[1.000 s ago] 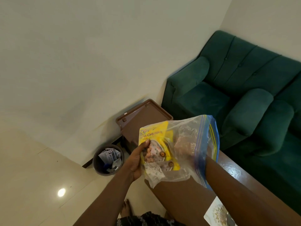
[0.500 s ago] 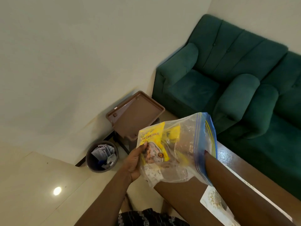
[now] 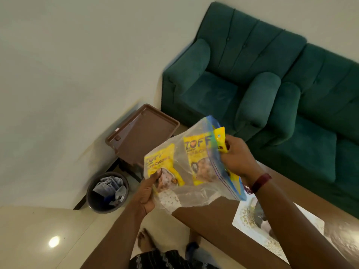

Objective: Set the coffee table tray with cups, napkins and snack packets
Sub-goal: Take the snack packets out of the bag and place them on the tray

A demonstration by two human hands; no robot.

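A clear zip bag [image 3: 186, 183] with a blue seal hangs in the air over the near end of the brown coffee table [image 3: 206, 220]. My left hand [image 3: 148, 191] pinches its lower left corner, over a yellow snack packet [image 3: 165, 167] inside. A second yellow packet [image 3: 200, 158] lies in the bag. My right hand [image 3: 236, 156] is outside the bag's mouth, shut on a third yellow snack packet [image 3: 220, 140] that sticks out past the blue seal. A white tray [image 3: 279, 230] with gold flower prints lies on the table, partly hidden by my right forearm.
A brown plastic tray [image 3: 143, 133] rests on a stand by the wall. Below it stands a round waste bin [image 3: 107, 192] with paper in it. A green sofa [image 3: 272, 84] runs behind the table. Bare feet show on the tiled floor.
My right hand has come out of the bag holding a yellow packet at the mouth. The bag has spread wider and a second packet inside shows. The view has tilted down.
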